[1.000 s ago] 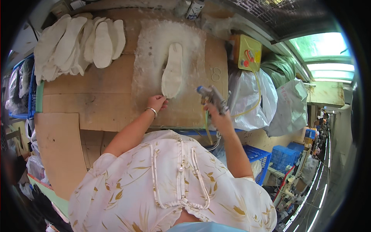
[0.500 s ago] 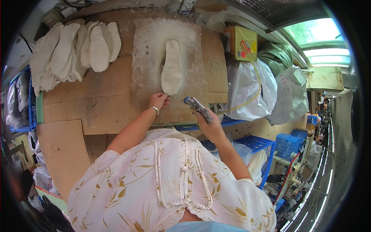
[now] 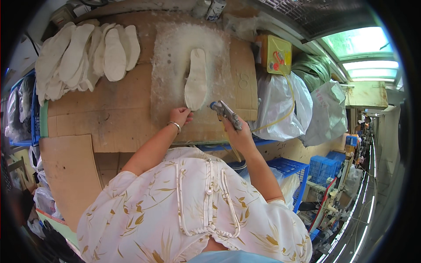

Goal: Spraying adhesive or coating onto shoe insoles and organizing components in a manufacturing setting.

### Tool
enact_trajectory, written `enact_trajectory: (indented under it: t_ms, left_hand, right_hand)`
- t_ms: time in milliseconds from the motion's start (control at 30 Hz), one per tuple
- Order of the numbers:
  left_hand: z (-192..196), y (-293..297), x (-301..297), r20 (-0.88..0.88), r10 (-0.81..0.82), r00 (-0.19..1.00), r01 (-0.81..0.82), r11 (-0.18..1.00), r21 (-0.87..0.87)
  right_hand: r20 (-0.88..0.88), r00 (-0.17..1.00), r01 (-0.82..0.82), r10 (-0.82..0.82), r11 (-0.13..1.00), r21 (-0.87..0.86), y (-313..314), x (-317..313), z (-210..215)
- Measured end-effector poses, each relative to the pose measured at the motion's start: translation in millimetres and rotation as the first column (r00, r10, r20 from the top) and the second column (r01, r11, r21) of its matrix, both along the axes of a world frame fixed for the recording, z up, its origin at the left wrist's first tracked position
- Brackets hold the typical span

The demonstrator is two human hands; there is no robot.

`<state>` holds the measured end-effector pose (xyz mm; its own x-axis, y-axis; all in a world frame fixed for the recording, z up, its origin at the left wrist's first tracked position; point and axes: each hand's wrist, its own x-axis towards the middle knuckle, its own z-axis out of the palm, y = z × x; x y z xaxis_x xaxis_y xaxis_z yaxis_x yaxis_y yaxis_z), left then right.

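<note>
A cream insole (image 3: 196, 81) lies flat, heel end toward me, on a whitish, residue-coated sheet (image 3: 169, 83). At its near end, my left hand (image 3: 180, 116) pinches the edge between thumb and fingers. My right hand (image 3: 239, 133) grips a metal spray gun (image 3: 229, 115) with a blue-ringed nozzle, which points up and left toward the insole's near end without touching it. A thin yellowish hose hangs from the gun below my hand. To the far left lies a spread pile of similar cream insoles (image 3: 72, 59).
Brown cardboard (image 3: 101, 118) covers the table. A yellow tin (image 3: 278, 55) with a hose (image 3: 293, 98) stands at the back right, above a white plastic bag (image 3: 285, 103). Blue crates (image 3: 324, 166) sit lower right. Cans (image 3: 215, 11) stand at the far edge.
My right hand has raised the spray gun slightly, bringing its nozzle nearer the insole's near end. My left hand keeps its pinch. The view has shifted a little.
</note>
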<state>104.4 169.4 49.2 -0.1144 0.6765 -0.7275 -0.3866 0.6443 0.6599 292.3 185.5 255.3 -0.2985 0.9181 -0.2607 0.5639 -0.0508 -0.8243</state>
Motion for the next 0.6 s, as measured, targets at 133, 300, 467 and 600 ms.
enact_trajectory:
  t_ms: [133,300,467,600]
  left_hand:
    - [3,0,1,-0.007,0.004,1.0,-0.004,1.0,-0.005]
    - [0,0,1,-0.002,0.016,1.0,-0.016,1.0,-0.012]
    - [4,0,0,-0.003,-0.014,1.0,0.014,1.0,-0.011]
    - [5,0,-1,-0.024,-0.023,0.999,0.022,1.0,-0.006]
  right_hand:
    - [0.003,1.0,0.002,-0.002,1.0,0.002,14,-5,2]
    - [0.034,0.999,-0.011,0.009,0.998,0.055,33,-11,-4]
    - [-0.012,1.0,-0.002,0.003,0.998,0.068,52,-17,-11]
    - [-0.049,0.999,0.009,-0.005,0.997,0.077,68,-25,-11]
